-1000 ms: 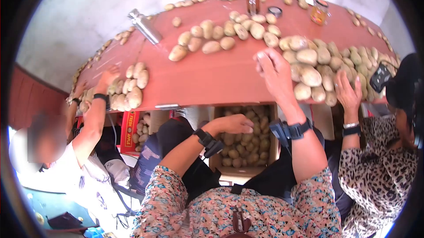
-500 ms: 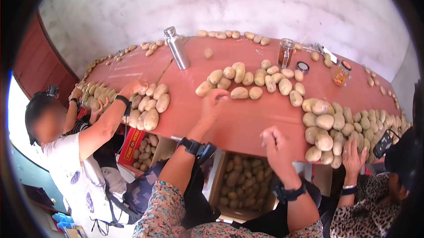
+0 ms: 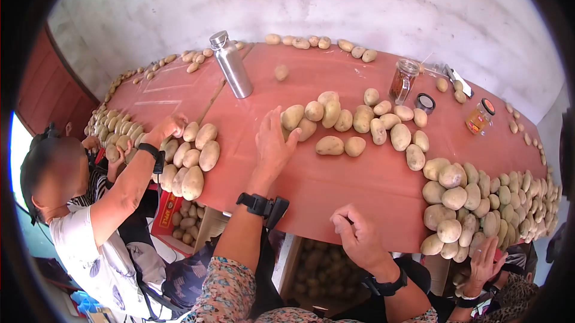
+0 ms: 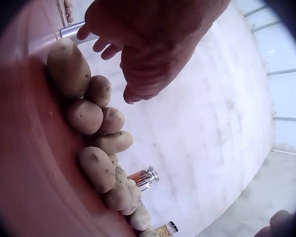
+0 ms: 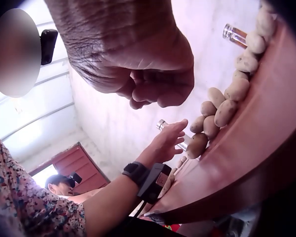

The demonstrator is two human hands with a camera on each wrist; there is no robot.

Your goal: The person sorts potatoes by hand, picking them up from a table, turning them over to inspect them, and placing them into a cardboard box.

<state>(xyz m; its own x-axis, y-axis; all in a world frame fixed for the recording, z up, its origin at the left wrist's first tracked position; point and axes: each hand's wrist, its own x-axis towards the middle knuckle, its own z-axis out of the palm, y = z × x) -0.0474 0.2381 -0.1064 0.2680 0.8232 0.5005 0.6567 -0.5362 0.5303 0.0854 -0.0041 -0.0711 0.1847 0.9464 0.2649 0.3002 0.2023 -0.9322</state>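
My left hand reaches over the red table with its fingers extended, right beside the potato at the left end of a loose row. That row of potatoes curves across the table's middle. In the left wrist view, the same hand hangs over several potatoes, its fingers spread. My right hand hovers at the table's near edge, loosely curled and holding nothing. The right wrist view shows its bent fingers too. A box of potatoes stands below the edge, partly hidden by my arms.
Dense potatoes cover the right side, where another person's hand rests. At left a second person handles a potato cluster. A steel bottle, glass jar, black lid, honey-coloured jar and knife stand or lie farther back.
My left hand has risen from over the potato box to the left end of the row. My right hand has drawn back toward the near edge. The head view has tilted up.
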